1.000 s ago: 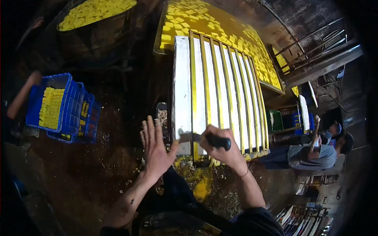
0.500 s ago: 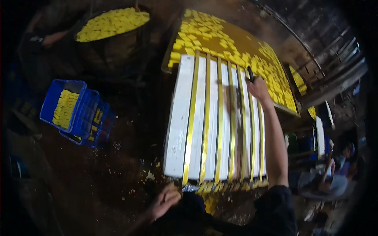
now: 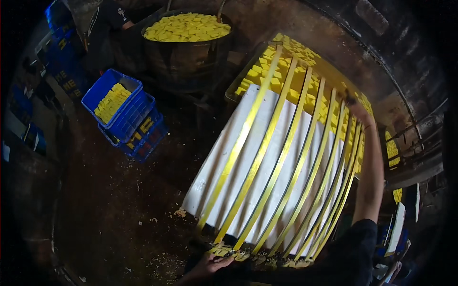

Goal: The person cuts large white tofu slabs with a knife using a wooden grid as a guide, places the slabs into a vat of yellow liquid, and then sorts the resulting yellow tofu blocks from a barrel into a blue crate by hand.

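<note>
Right hand (image 3: 359, 110) reached farther up yellow strips (image 3: 267, 143), grip unclear, left hand (image 3: 210, 264) open at board's (image 3: 224, 157) near edge

- big dark round vat (image 3: 186, 57), far side of the floor, heaped with yellow cubes (image 3: 188, 26)
- stacked blue crates (image 3: 126, 114), left of vat, top one part-filled with yellow pieces
- wet dark floor (image 3: 119, 209), yellow crumbs scattered

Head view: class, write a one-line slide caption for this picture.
Right hand reaches far across a white slab striped with yellow strips; left hand rests at its near edge, blue crates alongside.
</note>
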The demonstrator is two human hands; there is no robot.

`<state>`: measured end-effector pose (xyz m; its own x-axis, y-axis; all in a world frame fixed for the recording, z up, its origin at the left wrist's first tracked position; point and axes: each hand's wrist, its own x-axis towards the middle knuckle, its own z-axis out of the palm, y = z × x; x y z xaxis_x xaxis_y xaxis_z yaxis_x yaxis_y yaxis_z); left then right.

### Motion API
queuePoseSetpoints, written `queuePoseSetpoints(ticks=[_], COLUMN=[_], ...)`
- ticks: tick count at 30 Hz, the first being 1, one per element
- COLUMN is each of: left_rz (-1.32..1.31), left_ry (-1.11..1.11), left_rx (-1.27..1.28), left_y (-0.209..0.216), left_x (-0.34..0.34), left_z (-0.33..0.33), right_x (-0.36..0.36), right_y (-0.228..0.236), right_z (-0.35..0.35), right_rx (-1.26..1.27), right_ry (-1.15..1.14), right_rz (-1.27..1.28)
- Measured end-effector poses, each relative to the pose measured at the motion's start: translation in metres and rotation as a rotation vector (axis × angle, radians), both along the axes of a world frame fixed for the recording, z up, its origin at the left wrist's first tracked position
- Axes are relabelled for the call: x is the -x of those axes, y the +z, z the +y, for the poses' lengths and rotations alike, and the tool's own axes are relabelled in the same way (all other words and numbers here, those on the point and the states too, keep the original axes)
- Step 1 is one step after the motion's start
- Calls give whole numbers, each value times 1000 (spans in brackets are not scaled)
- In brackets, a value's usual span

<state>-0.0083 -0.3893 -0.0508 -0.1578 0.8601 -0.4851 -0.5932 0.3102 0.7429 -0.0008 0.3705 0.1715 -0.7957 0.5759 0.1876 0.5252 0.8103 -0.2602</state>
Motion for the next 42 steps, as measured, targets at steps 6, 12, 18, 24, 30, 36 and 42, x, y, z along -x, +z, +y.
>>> queuePoseSetpoints(ticks=[6, 12, 18, 24, 30, 36, 42], left_rz=[-92, 228, 635, -341, -554, -527, -190], left_ry=[770, 1209, 789, 1014, 1018, 907, 849], left_rx=[-35, 71, 431, 777, 816, 1009, 1014], left_y=[-23, -112, -273, -258, -193, -209, -227], left_x=[46, 144, 32, -203, -340, -293, -246], left_z=[-87, -224, -383, -485, -530, -475, -422], right_x=[-55, -32, 78, 144, 128, -95, -290], right_y=[197, 84, -199, -473, -556, -571, -598], right_z=[-273, -527, -703, -723, -711, -614, -505], right_rx=[142, 297, 652, 669, 907, 580, 734], right_ry=[-24, 536, 321, -44, -262, -852, -1107], right_rz=[12, -336, 55, 71, -328, -203, -111])
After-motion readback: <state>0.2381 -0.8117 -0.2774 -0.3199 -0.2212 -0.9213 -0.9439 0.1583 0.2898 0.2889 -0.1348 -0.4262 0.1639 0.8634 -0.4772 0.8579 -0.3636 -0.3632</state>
